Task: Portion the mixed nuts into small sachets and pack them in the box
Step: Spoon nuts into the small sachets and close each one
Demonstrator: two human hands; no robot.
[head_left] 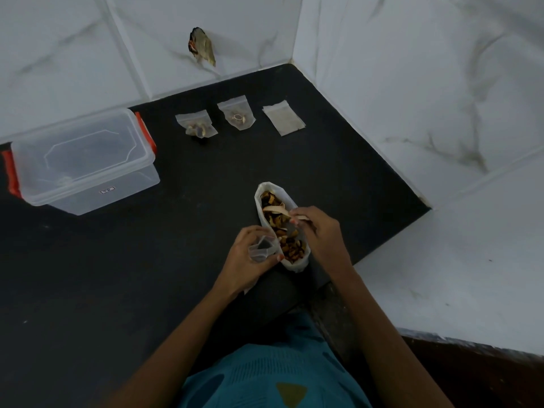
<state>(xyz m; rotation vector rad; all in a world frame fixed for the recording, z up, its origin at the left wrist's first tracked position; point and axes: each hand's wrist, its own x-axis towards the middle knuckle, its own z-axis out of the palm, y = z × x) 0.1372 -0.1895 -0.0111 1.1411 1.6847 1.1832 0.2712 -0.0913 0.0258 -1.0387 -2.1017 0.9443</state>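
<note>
An open white bag of mixed nuts point(279, 225) lies on the black counter point(147, 275) near its front edge. My left hand point(250, 260) holds a small clear sachet point(260, 250) with its mouth open, just left of the bag. My right hand point(319, 234) is over the bag, pinching a pale nut slice point(298, 217) between its fingertips. At the back lie two sachets with nuts in them point(196, 128) point(237, 116) and a flat, seemingly empty sachet point(283, 120). A clear plastic box point(82, 166) with red clips and its lid on stands at the left.
White marble-tiled walls point(412, 83) close the counter at the back and the right. A dark, leaf-like scrap point(202, 47) sticks to the back wall. My teal garment point(273, 375) fills the bottom of the view.
</note>
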